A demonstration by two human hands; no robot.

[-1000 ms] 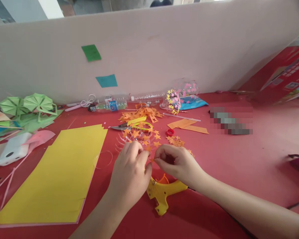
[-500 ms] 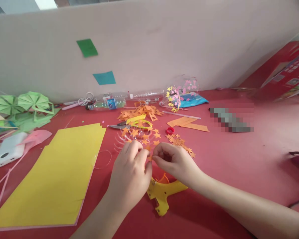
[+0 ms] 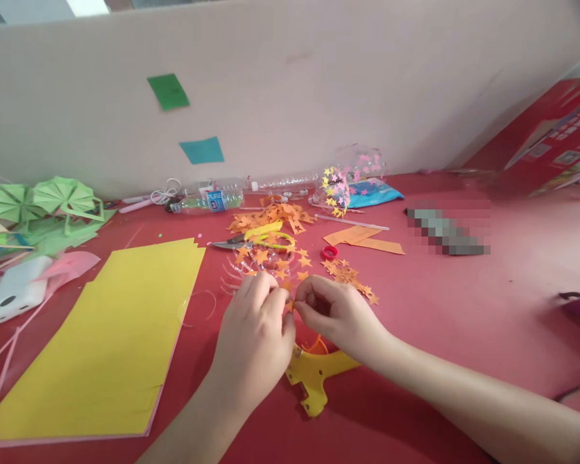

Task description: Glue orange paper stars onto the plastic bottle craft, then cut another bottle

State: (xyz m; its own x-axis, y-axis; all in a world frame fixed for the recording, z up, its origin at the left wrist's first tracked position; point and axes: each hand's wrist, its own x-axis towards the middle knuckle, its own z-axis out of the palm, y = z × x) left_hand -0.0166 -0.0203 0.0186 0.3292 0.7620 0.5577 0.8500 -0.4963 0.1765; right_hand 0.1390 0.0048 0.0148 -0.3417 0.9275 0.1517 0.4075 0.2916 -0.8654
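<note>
Orange star (image 3: 290, 306) btwn fingertips; R hand (image 3: 345, 316) closer to L hand (image 3: 256, 328) vs 1 s ago.
R hand pinches star; L hand curled, grip hidden, can't tell. Prob. fine fingertip work now. Glue gun (image 3: 314, 374) nearside of hands; loose stars (image 3: 345, 276) on worktop (image 3: 444, 309) beyond R.

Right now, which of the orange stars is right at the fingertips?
The orange star where the left hand and right hand come together; the other stars lie beyond, over clear plastic or near the red ring.
</note>
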